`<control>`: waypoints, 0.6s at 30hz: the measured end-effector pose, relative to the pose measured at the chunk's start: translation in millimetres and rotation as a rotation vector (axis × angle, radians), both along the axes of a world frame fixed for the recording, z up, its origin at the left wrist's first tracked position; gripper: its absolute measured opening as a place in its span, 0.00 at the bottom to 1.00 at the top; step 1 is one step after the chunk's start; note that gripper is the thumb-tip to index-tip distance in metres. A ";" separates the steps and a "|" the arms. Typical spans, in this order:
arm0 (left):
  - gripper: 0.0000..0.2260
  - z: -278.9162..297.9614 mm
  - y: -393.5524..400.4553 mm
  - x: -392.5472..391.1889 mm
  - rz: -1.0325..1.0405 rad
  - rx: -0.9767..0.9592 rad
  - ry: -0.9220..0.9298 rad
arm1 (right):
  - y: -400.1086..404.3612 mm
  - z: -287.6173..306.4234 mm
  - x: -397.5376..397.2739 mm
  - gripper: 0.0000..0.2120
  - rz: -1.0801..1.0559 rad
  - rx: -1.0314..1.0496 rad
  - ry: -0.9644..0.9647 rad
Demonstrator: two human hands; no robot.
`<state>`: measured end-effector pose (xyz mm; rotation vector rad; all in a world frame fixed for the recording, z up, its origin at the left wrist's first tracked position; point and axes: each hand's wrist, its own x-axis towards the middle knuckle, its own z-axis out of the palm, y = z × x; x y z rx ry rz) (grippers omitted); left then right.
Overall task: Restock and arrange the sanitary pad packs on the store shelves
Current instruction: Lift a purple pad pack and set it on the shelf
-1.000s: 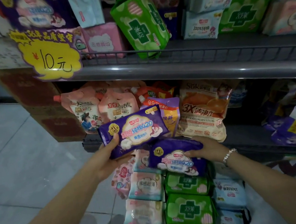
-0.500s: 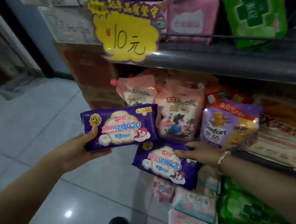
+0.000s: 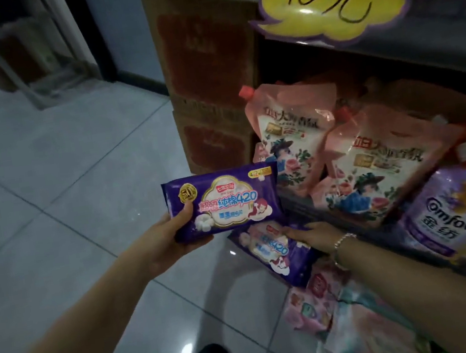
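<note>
**Holding two purple packs at the shelf**

Gripping one purple pad pack (image 3: 224, 200) above the floor, the left hand (image 3: 171, 235) has its thumb on front. Lower, the right hand (image 3: 310, 235) holds a second pack (image 3: 270, 251) against the shelf's edge, below pink pouches (image 3: 295, 136).

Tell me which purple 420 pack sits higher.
The purple pack in the left hand, label fully readable; the right hand's pack is lower, partly hidden.

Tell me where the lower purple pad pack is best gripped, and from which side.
Grip the lower purple pack by its exposed left short edge, coming from the aisle side: the right hand covers its right end, and the upper purple pack overhangs its top.
</note>
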<state>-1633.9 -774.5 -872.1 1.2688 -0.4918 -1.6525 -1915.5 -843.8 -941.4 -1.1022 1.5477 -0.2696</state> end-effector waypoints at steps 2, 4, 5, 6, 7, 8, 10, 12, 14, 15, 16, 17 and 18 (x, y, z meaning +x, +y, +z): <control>0.20 -15.2 -5.7 0.9 0.024 0.003 0.015 | -5.7 -15.4 4.2 0.17 0.009 -0.004 -0.003; 0.20 -29.7 -9.8 0.9 0.056 0.022 0.042 | -10.0 -25.0 10.3 0.14 0.014 0.021 -0.035; 0.21 -37.0 -11.2 0.7 0.080 0.033 0.067 | -12.9 -29.5 12.6 0.13 0.021 0.024 -0.059; 0.21 -44.2 -12.2 0.1 0.103 0.039 0.092 | -16.2 -33.5 14.8 0.13 0.029 0.029 -0.068; 0.22 -50.3 -12.3 -0.8 0.117 0.040 0.113 | -19.4 -38.2 16.9 0.13 0.032 0.030 -0.072; 0.22 -56.3 -12.2 -1.5 0.127 0.043 0.122 | -21.9 -43.1 19.1 0.12 0.042 0.040 -0.068; 0.24 -66.2 -12.4 -1.8 0.137 0.050 0.114 | -24.2 -50.9 24.7 0.11 0.078 0.054 -0.055; 0.27 -72.5 -13.5 -0.2 0.154 0.057 0.111 | -23.1 -59.5 30.8 0.14 0.098 0.051 -0.041; 0.29 -77.4 -14.0 3.2 0.190 0.072 0.130 | -20.5 -68.8 35.0 0.16 0.073 0.048 -0.049; 0.29 -79.7 -13.9 5.4 0.206 0.081 0.136 | -19.3 -71.8 36.1 0.17 0.057 0.044 -0.049; 0.29 -82.4 -13.6 8.2 0.219 0.089 0.137 | -18.6 -74.6 35.8 0.17 0.049 0.051 -0.043; 0.30 -84.7 -13.0 10.9 0.228 0.096 0.137 | -18.3 -77.1 35.0 0.17 0.046 0.061 -0.039; 0.30 -87.4 -12.2 13.4 0.235 0.101 0.140 | -18.0 -78.3 34.4 0.17 0.040 0.075 -0.036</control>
